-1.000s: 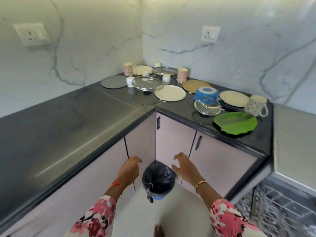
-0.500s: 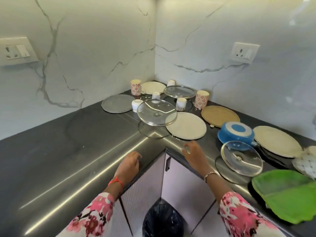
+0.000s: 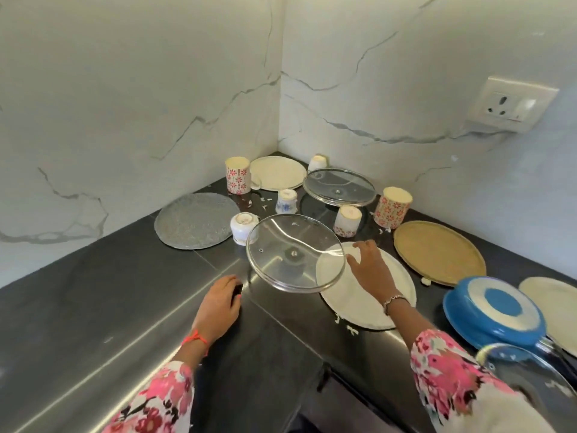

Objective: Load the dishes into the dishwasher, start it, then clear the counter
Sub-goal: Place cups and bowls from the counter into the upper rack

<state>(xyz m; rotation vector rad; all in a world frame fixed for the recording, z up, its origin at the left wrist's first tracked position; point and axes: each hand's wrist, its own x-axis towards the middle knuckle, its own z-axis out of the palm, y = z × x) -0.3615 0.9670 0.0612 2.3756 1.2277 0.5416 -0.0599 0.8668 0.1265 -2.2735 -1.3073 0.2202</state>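
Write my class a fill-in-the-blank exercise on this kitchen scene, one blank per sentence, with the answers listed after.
1. The left hand rests on the dark ____.
2. The right hand hovers with spread fingers over a round white ____.
3. The upturned pan at the right is ____ in colour.
4. The lid beside the right hand is made of clear ____.
Missing words: counter; plate; blue; glass.
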